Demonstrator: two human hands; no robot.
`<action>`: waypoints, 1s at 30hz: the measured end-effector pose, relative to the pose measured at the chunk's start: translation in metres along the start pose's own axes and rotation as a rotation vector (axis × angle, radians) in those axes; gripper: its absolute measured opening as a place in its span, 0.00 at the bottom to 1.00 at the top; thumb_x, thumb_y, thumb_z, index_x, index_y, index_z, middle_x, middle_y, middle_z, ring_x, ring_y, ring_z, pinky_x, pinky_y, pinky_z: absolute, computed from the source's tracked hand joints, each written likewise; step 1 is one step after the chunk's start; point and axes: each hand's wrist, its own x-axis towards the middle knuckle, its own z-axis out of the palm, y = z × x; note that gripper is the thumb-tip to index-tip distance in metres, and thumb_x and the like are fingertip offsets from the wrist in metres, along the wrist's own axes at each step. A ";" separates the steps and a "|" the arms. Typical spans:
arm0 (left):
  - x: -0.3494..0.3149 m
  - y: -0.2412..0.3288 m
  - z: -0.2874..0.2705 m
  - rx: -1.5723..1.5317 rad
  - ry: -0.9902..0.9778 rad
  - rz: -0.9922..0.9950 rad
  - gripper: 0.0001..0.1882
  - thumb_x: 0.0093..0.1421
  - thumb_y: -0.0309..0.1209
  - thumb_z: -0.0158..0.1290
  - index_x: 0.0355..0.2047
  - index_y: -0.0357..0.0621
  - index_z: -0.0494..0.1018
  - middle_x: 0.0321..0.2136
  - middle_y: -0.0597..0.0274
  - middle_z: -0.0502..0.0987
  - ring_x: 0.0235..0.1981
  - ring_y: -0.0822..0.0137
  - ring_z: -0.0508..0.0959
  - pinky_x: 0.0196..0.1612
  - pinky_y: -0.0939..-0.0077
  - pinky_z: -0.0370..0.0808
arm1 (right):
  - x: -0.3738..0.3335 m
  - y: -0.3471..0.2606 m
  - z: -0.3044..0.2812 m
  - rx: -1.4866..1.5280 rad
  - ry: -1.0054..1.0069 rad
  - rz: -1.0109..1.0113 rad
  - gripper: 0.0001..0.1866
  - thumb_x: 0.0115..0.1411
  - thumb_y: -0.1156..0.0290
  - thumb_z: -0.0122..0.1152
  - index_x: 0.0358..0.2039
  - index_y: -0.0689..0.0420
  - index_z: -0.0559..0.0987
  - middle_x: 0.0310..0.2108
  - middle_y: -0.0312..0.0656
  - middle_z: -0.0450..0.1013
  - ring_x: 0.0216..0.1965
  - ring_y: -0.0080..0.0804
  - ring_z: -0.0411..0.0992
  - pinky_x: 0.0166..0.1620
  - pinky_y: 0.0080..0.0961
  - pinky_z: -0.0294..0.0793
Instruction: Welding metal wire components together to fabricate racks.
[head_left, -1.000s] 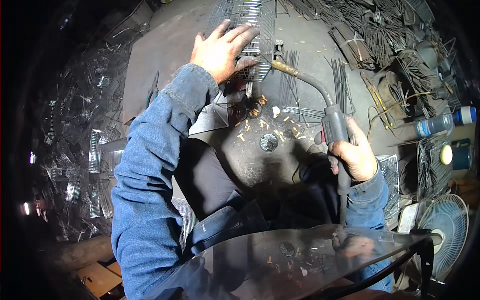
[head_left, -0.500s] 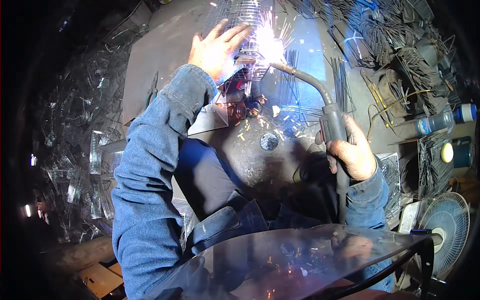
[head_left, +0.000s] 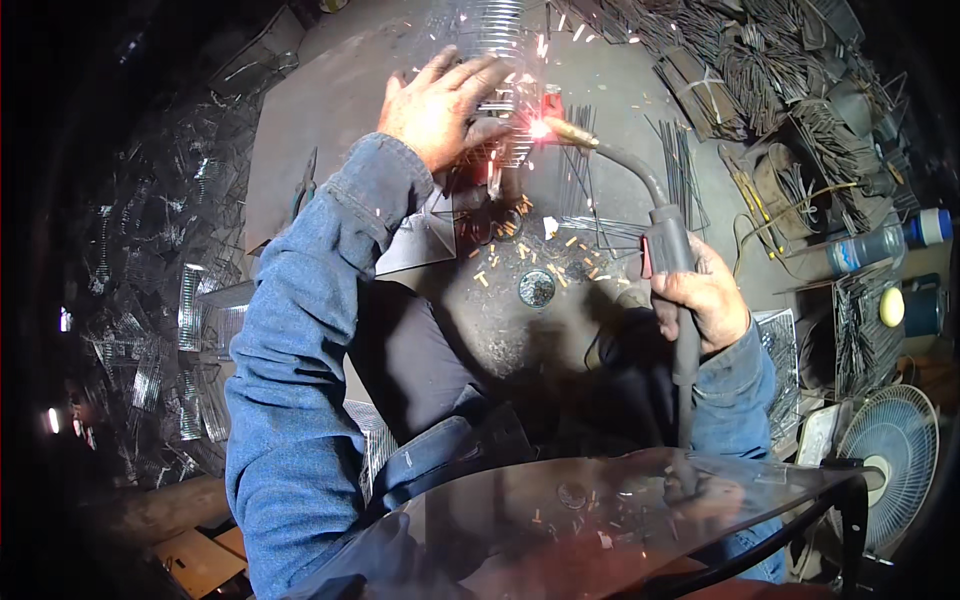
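My left hand lies over a wire grid piece at the top middle, its fingers stretched out and pressing against the wires. My right hand is wrapped round the grey handle of a welding torch. The torch's curved neck reaches up and left. Its tip glows red beside the wire piece, just right of my left fingertips, and a few sparks fly from there. A red object stands just behind the tip. Part of the wire piece is hidden under my left hand.
Loose thin rods lie right of the torch neck. Pliers rest on the left. Bundled wires, a plastic bottle and a fan are at right. Wire racks pile up at left. A tinted visor crosses the lower view.
The bright white arc and its spray of sparks have died to a small red glow. The torch tip and both hands have hardly moved.
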 end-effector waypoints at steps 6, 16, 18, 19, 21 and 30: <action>0.002 0.009 -0.006 -0.016 -0.016 -0.053 0.38 0.50 0.55 0.53 0.60 0.65 0.54 0.58 0.70 0.62 0.61 0.59 0.58 0.52 0.40 0.60 | -0.013 -0.010 0.034 -0.152 0.066 -0.025 0.18 0.50 0.77 0.54 0.43 0.62 0.65 0.32 0.40 0.69 0.16 0.22 0.65 0.18 0.19 0.66; 0.002 0.004 0.002 0.086 -0.031 -0.057 0.41 0.50 0.60 0.50 0.60 0.55 0.56 0.56 0.68 0.64 0.61 0.63 0.57 0.51 0.37 0.59 | -0.007 -0.006 0.034 -0.221 0.043 -0.062 0.21 0.50 0.81 0.51 0.47 0.63 0.63 0.32 0.42 0.69 0.14 0.24 0.65 0.17 0.18 0.66; 0.002 0.005 0.004 0.126 -0.070 -0.066 0.35 0.54 0.58 0.46 0.57 0.55 0.61 0.58 0.69 0.62 0.62 0.64 0.55 0.50 0.38 0.61 | -0.007 -0.007 0.035 -0.210 0.045 -0.070 0.22 0.50 0.81 0.52 0.47 0.63 0.63 0.32 0.42 0.69 0.14 0.23 0.65 0.17 0.18 0.66; 0.005 0.004 0.002 0.131 -0.150 -0.049 0.33 0.55 0.57 0.45 0.57 0.57 0.61 0.58 0.70 0.61 0.62 0.63 0.55 0.49 0.38 0.61 | -0.008 -0.007 0.035 -0.199 0.048 -0.077 0.22 0.50 0.81 0.52 0.47 0.63 0.63 0.31 0.42 0.69 0.14 0.23 0.65 0.17 0.18 0.66; 0.008 -0.001 0.004 0.137 -0.229 -0.032 0.31 0.56 0.57 0.44 0.56 0.59 0.62 0.59 0.70 0.61 0.62 0.63 0.55 0.48 0.38 0.61 | -0.008 -0.010 0.037 -0.213 0.041 -0.077 0.19 0.51 0.79 0.52 0.45 0.63 0.63 0.29 0.41 0.68 0.15 0.22 0.64 0.17 0.18 0.65; 0.002 -0.007 0.018 0.035 0.022 -0.065 0.35 0.54 0.60 0.44 0.57 0.57 0.61 0.56 0.68 0.64 0.60 0.62 0.58 0.51 0.37 0.59 | -0.008 -0.009 0.037 -0.238 0.054 -0.048 0.19 0.51 0.79 0.52 0.45 0.62 0.63 0.28 0.39 0.68 0.15 0.21 0.64 0.18 0.18 0.65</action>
